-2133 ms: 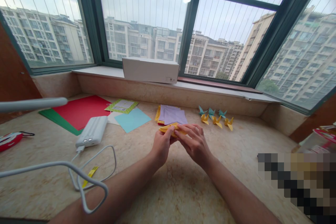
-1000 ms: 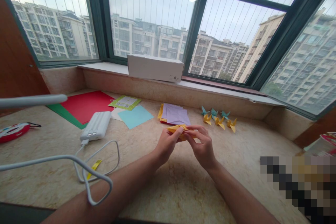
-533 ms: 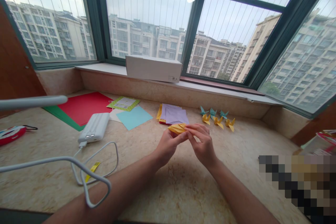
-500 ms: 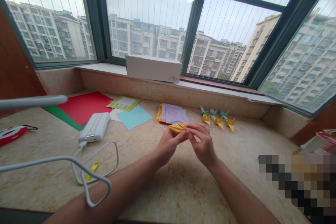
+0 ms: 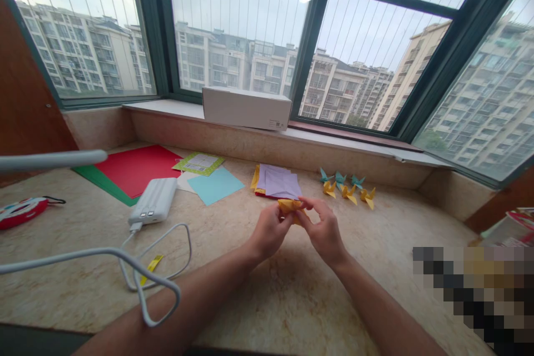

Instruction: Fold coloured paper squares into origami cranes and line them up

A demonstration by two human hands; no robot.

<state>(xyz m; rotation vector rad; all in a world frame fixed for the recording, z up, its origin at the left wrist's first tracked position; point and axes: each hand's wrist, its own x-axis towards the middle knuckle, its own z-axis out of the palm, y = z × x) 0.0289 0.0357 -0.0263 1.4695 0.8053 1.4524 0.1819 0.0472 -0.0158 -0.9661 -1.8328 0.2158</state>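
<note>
A partly folded piece of yellow origami paper (image 5: 288, 206) is held between both hands above the marble counter. My left hand (image 5: 270, 228) pinches its left side, thumb toward me. My right hand (image 5: 323, 228) grips the right end between thumb and fingers; the fingertips hide some of the folds. Just behind the hands lies a stack of purple folded papers (image 5: 277, 181), with yellow and red sheets under it. To the right stand several small folded birds: teal cranes (image 5: 341, 179) at the back and yellow cranes (image 5: 349, 194) in front.
On the left lie a red sheet (image 5: 137, 169), a green sheet (image 5: 104, 184), a light blue square (image 5: 216, 185) and a green-edged card (image 5: 199, 163). A white power bank (image 5: 154, 200) trails a cable (image 5: 144, 261) over my left forearm. A white box (image 5: 246, 109) stands on the sill.
The yellow paper has turned in my hands and shows a different side. My right fingers have shifted along its right end. The view has moved slightly.
</note>
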